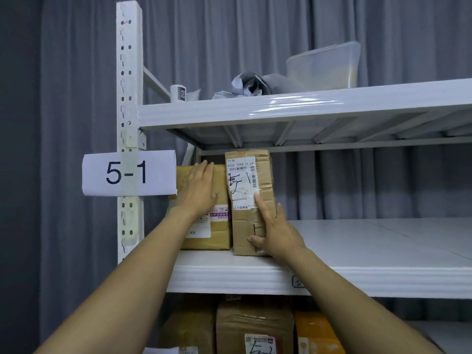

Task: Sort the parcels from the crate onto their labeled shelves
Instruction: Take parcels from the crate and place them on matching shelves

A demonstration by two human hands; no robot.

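Straight fingers (204, 169) of left hand (201, 191) flat against front of short parcel (221, 233), part of its label covered. Straight index finger and thumb of right hand (277, 233) pressed on front of tall parcel (264, 162); remaining fingers past its right edge, mostly hidden. Both parcels upright, touching, at left end of middle shelf (357, 273) beside "5-1" sign (127, 172). Lower parcels (255, 324) cut off by frame.
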